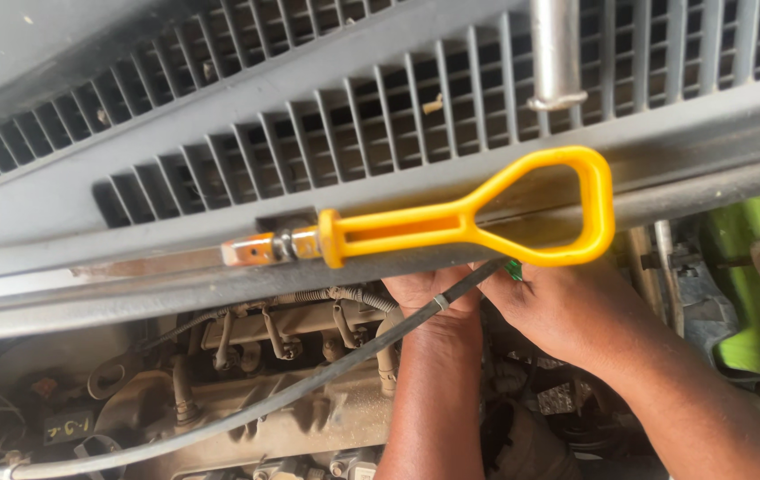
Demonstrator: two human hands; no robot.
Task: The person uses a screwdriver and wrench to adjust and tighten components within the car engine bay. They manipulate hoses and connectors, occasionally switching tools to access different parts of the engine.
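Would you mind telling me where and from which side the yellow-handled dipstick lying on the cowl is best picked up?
Probably by the yellow dipstick handle's wide loop at the picture's right end, coming from above: the loop is open, so fingers can hook through it. The thin metal end at the left offers little grip. Both hands, left and right, are just below, by a black hose.

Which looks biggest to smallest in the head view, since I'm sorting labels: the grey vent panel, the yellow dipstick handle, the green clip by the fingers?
1. grey vent panel, spanning the frame.
2. yellow dipstick handle; it lies on the panel, near the camera, so it may look oversized.
3. green clip, a small piece by the right hand.
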